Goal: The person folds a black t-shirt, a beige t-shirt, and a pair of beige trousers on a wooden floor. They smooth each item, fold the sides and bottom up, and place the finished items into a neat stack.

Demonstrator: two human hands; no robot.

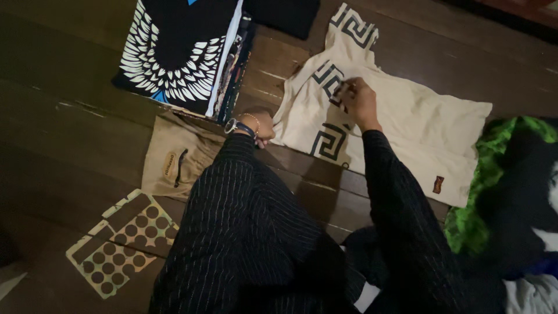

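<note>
Right hand up at 1 o'clock, fingertips pinched shut on the cream shirt just where a black angular pattern runs across the chest; impossible to tell whether some small dark thing sits between the fingers as well. Left hand, watch and bracelet at the wrist, down at the shirt's edge toward 11 o'clock, fingers curled under, touching the cloth; cannot tell whether gripping or only pressing. Shirt spread nearly flat on the dark wooden floor, from 12 round to 3 o'clock. By the look of it, busy with laying out and smoothing the shirt, one hand pinning, the other plucking. Further handling would call for a light pull, so as not to drag the cloth askew. Black cloth with white feather print at 11 o'clock, folded tan garment at 9, spotted cloth at 8, green cloth at 4.
</note>
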